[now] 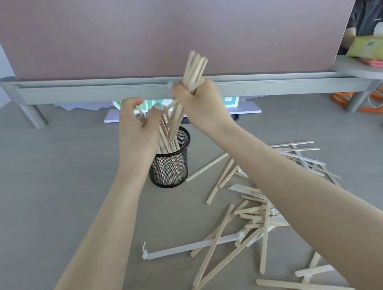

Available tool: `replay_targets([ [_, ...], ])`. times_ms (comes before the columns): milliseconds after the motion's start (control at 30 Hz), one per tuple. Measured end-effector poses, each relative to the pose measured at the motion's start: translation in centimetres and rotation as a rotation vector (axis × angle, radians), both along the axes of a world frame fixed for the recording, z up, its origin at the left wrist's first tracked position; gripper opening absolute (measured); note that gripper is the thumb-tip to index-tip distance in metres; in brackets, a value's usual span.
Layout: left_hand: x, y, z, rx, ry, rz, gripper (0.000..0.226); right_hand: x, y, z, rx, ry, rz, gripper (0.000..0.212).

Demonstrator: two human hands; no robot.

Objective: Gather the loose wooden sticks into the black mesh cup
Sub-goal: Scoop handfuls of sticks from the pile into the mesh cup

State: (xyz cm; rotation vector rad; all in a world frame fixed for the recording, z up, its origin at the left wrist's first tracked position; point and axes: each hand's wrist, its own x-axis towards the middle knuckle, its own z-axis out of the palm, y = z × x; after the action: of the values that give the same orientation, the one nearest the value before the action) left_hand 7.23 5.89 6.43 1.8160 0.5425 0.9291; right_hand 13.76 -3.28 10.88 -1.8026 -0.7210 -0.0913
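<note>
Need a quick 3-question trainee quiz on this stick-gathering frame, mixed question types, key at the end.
1. True or false: the right hand grips a bundle of pale wooden sticks above the round black mesh cup.
2. On which side of the cup, as the person sees it, does the loose pile of flat wooden sticks lie on the grey table?
A. left
B. right
C. behind
3. Fill in: the left hand touches the sticks that stand in the ____.

Key:
1. True
2. B
3. cup
</note>
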Motion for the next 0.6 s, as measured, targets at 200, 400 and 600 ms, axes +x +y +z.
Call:
replay_targets([
  [200, -0.2, 0.9, 0.4, -0.131, -0.016, -0.007, 0.018, 0.1, 0.6, -1.7, -0.199, -0.036, 0.063, 0.037],
  [400, 0.1, 0.8, 0.0, -0.145, 0.025, -0.045, 0.026, 0.5, 0.3, -1.7, -0.344, -0.001, 0.099, 0.034],
  [600, 0.1, 1.0, -0.1, -0.139, 0.028, -0.087, 0.017, 0.2, -0.6, -1.6, -0.364, 0.060, 0.207, 0.027],
])
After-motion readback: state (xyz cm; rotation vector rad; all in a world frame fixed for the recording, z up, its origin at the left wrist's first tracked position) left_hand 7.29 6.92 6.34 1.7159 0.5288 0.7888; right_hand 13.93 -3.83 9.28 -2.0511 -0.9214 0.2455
